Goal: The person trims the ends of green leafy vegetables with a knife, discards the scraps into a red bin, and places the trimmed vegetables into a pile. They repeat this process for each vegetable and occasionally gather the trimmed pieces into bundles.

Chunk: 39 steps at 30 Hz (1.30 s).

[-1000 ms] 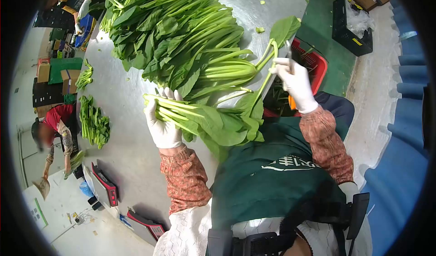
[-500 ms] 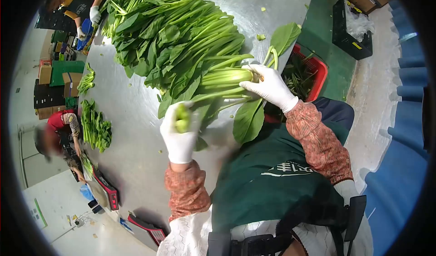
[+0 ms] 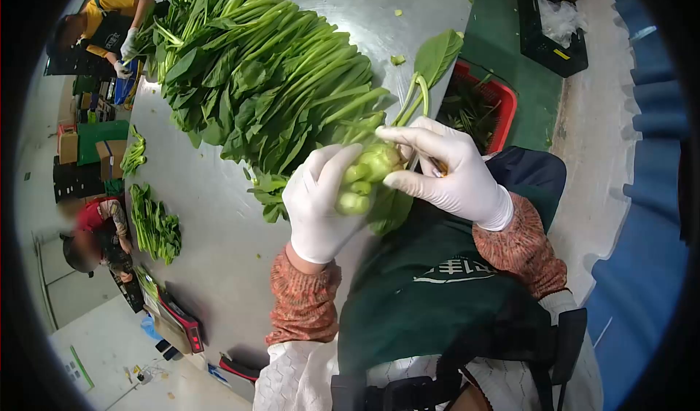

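My left hand (image 3: 321, 203), in a white glove, is closed round several leafy green stalks (image 3: 355, 200), their pale cut ends facing right. A thicker green stem base (image 3: 380, 161) sits against them, between my two hands. My right hand (image 3: 452, 170), also gloved, has its thumb and forefinger at that base. A small orange-and-dark thing (image 3: 440, 167) shows among its curled fingers; its kind is not clear. Behind my hands a long pile of leafy greens (image 3: 270, 68) lies on the metal table (image 3: 219, 221). A loose leaf (image 3: 437, 57) with pale stalks rests near the table's edge.
A red crate (image 3: 503, 112) with leaf trimmings stands beside the table at right. A black crate (image 3: 550, 36) with clear plastic is beyond it. Smaller bunches of greens (image 3: 154, 225) lie at left. Two people work across the table, one near a red scale (image 3: 182, 312).
My left hand has moved right and up, bringing its stalks against the thick stem base. That base has turned its cut end more towards me. The camera view has shifted slightly.
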Each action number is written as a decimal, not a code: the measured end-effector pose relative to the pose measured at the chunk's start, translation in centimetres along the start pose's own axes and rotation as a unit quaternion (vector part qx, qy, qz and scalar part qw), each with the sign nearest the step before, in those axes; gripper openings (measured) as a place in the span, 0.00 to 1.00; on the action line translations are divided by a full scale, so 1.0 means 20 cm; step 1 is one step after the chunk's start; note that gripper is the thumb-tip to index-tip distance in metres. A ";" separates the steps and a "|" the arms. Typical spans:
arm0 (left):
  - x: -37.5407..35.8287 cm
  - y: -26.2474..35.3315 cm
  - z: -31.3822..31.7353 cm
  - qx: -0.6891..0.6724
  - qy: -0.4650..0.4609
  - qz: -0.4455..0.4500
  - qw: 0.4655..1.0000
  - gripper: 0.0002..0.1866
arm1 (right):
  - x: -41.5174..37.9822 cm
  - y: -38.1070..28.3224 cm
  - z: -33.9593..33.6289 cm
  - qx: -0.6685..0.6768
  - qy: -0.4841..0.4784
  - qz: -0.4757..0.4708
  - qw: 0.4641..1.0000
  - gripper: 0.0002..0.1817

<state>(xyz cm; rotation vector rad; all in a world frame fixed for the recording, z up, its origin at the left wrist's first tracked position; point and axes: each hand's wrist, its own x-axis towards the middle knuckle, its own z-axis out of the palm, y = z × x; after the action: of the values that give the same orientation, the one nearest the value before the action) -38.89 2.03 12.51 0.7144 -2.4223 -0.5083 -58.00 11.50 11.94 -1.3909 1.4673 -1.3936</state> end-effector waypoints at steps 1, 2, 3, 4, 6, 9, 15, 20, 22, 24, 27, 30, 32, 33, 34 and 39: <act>-0.01 0.00 0.02 0.006 0.015 -0.003 1.000 0.29 | -0.03 0.03 0.01 -0.048 0.019 -0.009 0.999 0.23; -0.02 0.00 0.04 0.019 0.035 0.001 0.999 0.28 | -0.05 0.06 0.02 -0.097 0.039 -0.017 0.994 0.23; -0.02 0.02 0.06 0.040 0.047 0.005 0.998 0.28 | -0.06 0.08 0.03 -0.145 0.059 -0.023 0.987 0.24; -0.02 0.04 0.09 0.060 0.057 0.009 0.997 0.28 | -0.10 0.06 0.03 -0.217 0.047 0.002 0.975 0.25; -0.02 0.06 0.12 0.080 0.078 0.028 0.993 0.28 | -0.13 0.01 0.02 -0.286 0.031 0.040 0.957 0.29; -0.04 0.08 0.14 0.101 0.084 0.041 0.991 0.28 | -0.15 0.03 0.03 -0.302 0.012 0.082 0.950 0.28; -0.05 0.08 0.16 0.089 0.080 0.081 0.990 0.24 | -0.21 0.16 0.05 -0.272 0.035 0.146 0.950 0.24; -0.04 0.09 0.09 0.053 0.096 0.050 0.993 0.24 | -0.34 0.63 -0.11 -0.146 0.061 0.243 0.957 0.14; -0.04 0.09 0.08 0.036 0.077 0.039 0.996 0.24 | -0.28 0.42 -0.14 -0.068 0.054 0.249 0.965 0.17; -0.02 0.09 0.08 0.017 0.056 0.034 0.998 0.24 | -0.19 0.21 -0.16 0.019 0.049 0.146 0.988 0.23; -0.01 0.13 0.08 -0.060 0.044 0.037 0.997 0.25 | -0.09 0.01 -0.10 0.055 -0.002 -0.046 0.997 0.30; 0.01 0.13 0.00 -0.079 -0.019 0.013 0.997 0.24 | -0.05 0.00 -0.09 0.042 -0.076 -0.091 0.992 0.30; 0.01 0.12 -0.05 -0.125 -0.059 -0.022 0.990 0.22 | -0.05 -0.04 -0.12 -0.002 -0.117 -0.070 0.991 0.29; 0.01 0.12 -0.08 -0.125 -0.091 -0.017 0.988 0.24 | -0.06 -0.04 -0.13 -0.023 -0.140 -0.059 0.988 0.28; 0.03 0.10 -0.11 -0.126 -0.124 -0.013 0.984 0.26 | -0.06 -0.03 -0.13 -0.005 -0.141 -0.055 0.988 0.25; 0.10 0.02 -0.22 -0.220 -0.271 -0.038 0.936 0.25 | -0.01 -0.05 -0.16 -0.055 -0.200 -0.101 0.973 0.20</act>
<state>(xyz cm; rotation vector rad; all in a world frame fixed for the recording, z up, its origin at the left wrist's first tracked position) -37.86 0.35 16.93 0.5158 -2.6182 -1.3842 -60.71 12.65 13.59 -1.8102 1.1774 -1.0764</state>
